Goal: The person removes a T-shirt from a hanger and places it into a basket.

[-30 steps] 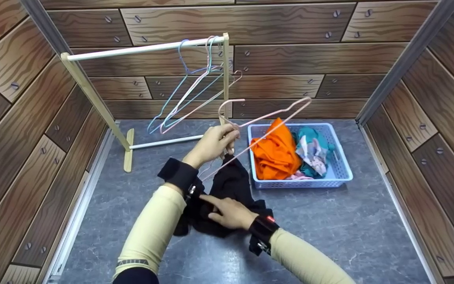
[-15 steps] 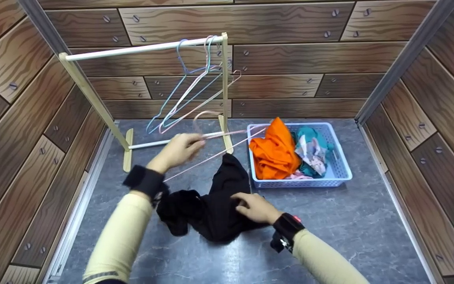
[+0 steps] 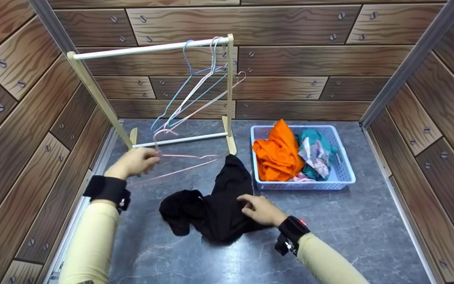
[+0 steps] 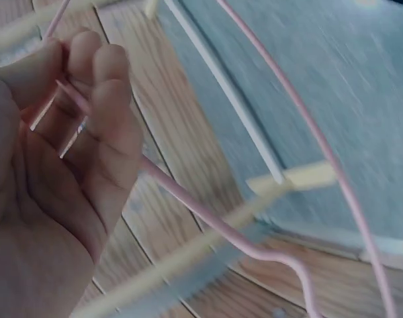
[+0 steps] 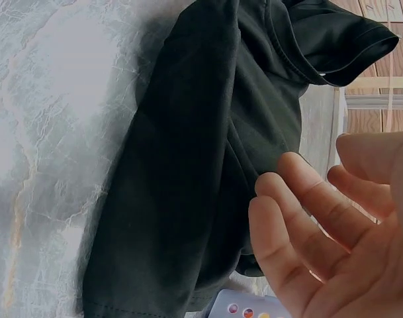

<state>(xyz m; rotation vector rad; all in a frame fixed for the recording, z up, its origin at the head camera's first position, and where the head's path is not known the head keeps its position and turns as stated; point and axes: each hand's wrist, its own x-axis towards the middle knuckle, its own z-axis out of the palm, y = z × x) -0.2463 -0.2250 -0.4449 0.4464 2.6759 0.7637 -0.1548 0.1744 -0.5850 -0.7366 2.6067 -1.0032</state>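
My left hand (image 3: 134, 161) pinches a pink wire clothes hanger (image 3: 183, 156) near the base of its hook, out over the left of the floor. The left wrist view shows thumb and fingers around the thin pink hanger (image 4: 188, 199). A crumpled black garment (image 3: 225, 213) lies on the floor in the middle. My right hand (image 3: 261, 208) hovers at its right side, fingers loosely bent and holding nothing. In the right wrist view, those fingertips stand close over the black cloth (image 5: 175, 172); whether they touch it I cannot tell.
Behind stands a small rack, its white rail (image 3: 132, 50) bearing several hangers (image 3: 195, 88) near the right post (image 3: 230, 94). At the right sits a blue basket (image 3: 306, 185) with orange cloth (image 3: 276, 157) and teal cloth (image 3: 309, 138). Wood-patterned walls enclose the floor.
My left hand has carried the pink hanger left and down, away from the black garment. My right hand has shifted right, off the middle of the cloth, and the garment lies flatter.
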